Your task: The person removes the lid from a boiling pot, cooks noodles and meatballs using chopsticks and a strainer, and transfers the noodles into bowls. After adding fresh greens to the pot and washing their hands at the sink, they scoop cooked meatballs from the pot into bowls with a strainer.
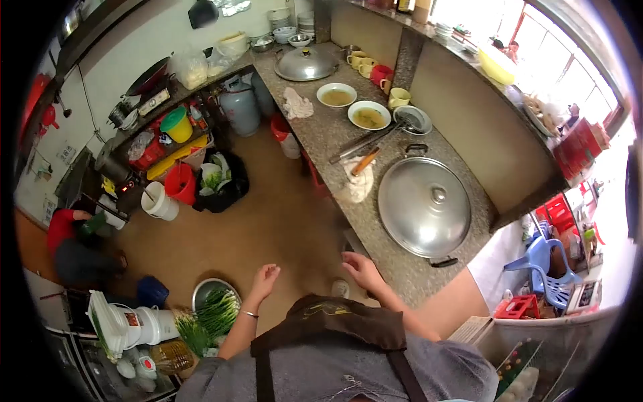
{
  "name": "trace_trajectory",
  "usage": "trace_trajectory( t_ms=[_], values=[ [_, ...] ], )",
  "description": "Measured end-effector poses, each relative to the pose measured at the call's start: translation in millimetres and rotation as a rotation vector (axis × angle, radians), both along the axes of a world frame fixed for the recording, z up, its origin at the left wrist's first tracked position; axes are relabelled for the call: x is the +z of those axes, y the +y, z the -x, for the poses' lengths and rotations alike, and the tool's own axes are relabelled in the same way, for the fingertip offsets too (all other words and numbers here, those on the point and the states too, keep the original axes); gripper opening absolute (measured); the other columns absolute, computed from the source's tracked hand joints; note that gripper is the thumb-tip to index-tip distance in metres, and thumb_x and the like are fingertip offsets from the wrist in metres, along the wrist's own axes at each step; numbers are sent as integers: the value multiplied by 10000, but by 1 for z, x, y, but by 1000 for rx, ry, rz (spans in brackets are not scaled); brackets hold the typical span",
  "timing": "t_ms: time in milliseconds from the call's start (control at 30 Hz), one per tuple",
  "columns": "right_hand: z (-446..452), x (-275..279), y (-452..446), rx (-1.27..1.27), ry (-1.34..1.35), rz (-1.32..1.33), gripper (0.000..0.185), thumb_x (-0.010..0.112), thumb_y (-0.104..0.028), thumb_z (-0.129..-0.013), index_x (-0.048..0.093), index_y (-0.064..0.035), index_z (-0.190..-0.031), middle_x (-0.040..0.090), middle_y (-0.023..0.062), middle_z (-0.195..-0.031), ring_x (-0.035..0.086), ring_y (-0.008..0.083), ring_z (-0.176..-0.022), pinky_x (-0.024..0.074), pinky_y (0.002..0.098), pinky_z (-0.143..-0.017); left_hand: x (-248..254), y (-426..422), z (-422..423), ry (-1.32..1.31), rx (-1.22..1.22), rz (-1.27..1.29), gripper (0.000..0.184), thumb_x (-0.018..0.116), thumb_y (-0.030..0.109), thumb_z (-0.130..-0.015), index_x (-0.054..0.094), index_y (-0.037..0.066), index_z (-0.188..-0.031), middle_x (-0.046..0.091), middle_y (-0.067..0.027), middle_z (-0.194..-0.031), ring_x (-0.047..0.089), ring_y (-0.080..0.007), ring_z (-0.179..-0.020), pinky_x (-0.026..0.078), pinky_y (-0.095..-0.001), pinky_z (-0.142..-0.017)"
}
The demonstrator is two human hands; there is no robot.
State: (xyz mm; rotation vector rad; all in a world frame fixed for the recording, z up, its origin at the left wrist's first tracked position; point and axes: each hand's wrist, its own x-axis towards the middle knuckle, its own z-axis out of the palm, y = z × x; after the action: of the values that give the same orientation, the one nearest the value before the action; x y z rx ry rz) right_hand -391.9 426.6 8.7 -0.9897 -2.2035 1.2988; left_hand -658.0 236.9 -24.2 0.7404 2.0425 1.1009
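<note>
My left hand point(266, 278) is raised over the brown floor, fingers loosely curled, with nothing seen in it. Beyond the counter's near edge, my right hand point(360, 269) has its fingers apart and holds nothing. Nearest to it on the speckled counter point(395, 274) is a large pan with a domed metal lid point(424, 206). Beside the lid lies a white cloth point(358, 185) under a wooden handle point(366, 161). Two bowls of soup, one nearer point(369, 116) and one farther point(336, 95), stand behind it. Green onions point(218, 312) lie in a metal basin at lower left.
A person in red point(64, 234) bends at the far left. On the floor stand a white bucket point(159, 202), a red bucket point(179, 182) and a black bag point(231, 184). A gas cylinder point(239, 107) is under the counter; a blue chair point(544, 268) is at right.
</note>
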Motion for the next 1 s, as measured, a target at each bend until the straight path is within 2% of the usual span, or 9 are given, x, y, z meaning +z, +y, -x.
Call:
trace_trajectory(
  t_ms=[167, 233, 333, 367, 533, 667, 767, 933, 1000],
  values=[
    [123, 23, 87, 113, 39, -14, 403, 601, -200, -849, 518, -22, -1200, 622, 142, -978, 605, 214, -869, 479, 314, -759, 0, 56, 81, -78, 224, -84, 362, 584, 291, -890, 576, -29, -1059, 623, -84, -976, 573, -159, -929, 444, -292, -847],
    [178, 20, 132, 21, 122, 97, 438, 540, -289, -891, 493, -20, -1233, 561, 210, -1159, 553, 327, -1062, 440, 386, -893, 13, 83, 106, -188, 239, 15, 414, 552, 331, -906, 557, -23, -1120, 601, -102, -1070, 550, -174, -1003, 415, -291, -890],
    [258, -9, 211, -96, 126, 57, 448, 539, -296, -894, 485, -12, -1237, 563, 206, -1150, 556, 320, -1057, 441, 380, -888, -15, 122, 160, -294, 211, 116, 479, 523, 382, -913, 533, -15, -1182, 570, -122, -1159, 518, -194, -1076, 379, -301, -936],
    [283, -20, 233, -181, 146, 79, 430, 580, -228, -870, 484, 11, -1214, 550, 200, -1150, 569, 269, -1023, 462, 349, -845, -19, 144, 186, -289, 201, 114, 479, 523, 382, -913, 533, -15, -1182, 570, -122, -1159, 518, -194, -1076, 379, -301, -936],
    [417, -81, 343, -320, -9, -166, 429, 557, -249, -877, 475, -4, -1220, 541, 229, -1096, 570, 341, -953, 453, 397, -848, 31, 252, 334, -303, 76, 118, 642, 414, 542, -908, 475, 19, -1276, 515, -127, -1256, 448, -235, -1185, 330, -344, -996],
    [494, -76, 407, -299, -73, -267, 416, 545, -163, -850, 458, -21, -1231, 505, 252, -1139, 534, 390, -981, 442, 422, -861, 71, 358, 438, -901, -20, -212, 864, 217, 725, -840, 363, 54, -1365, 365, -131, -1398, 341, -267, -1282, 267, -444, -1049],
    [529, -42, 448, -271, -119, -412, 498, 517, -41, -782, 414, -34, -1269, 455, 245, -1228, 476, 432, -1062, 401, 442, -932, 110, 448, 473, -1081, -173, -374, 918, 183, 739, -827, 294, 21, -1388, 332, -136, -1418, 312, -271, -1300, 249, -440, -1059],
    [562, -94, 521, -187, -165, -669, 492, 486, -24, -774, 462, -100, -1259, 471, 196, -1251, 479, 417, -1087, 380, 449, -965, 103, 558, 501, -1217, -277, -429, 927, 179, 737, -829, 279, 7, -1392, 280, -155, -1445, 263, -296, -1330, 225, -457, -1067],
    [571, -102, 531, -192, -433, -688, 494, 509, -40, -764, 473, -106, -1252, 483, 191, -1246, 487, 407, -1082, 387, 457, -953, 91, 592, 511, -1311, -237, -322, 936, 174, 744, -823, 272, 9, -1396, 274, -167, -1445, 246, -312, -1334, 194, -460, -1079]
  ],
)
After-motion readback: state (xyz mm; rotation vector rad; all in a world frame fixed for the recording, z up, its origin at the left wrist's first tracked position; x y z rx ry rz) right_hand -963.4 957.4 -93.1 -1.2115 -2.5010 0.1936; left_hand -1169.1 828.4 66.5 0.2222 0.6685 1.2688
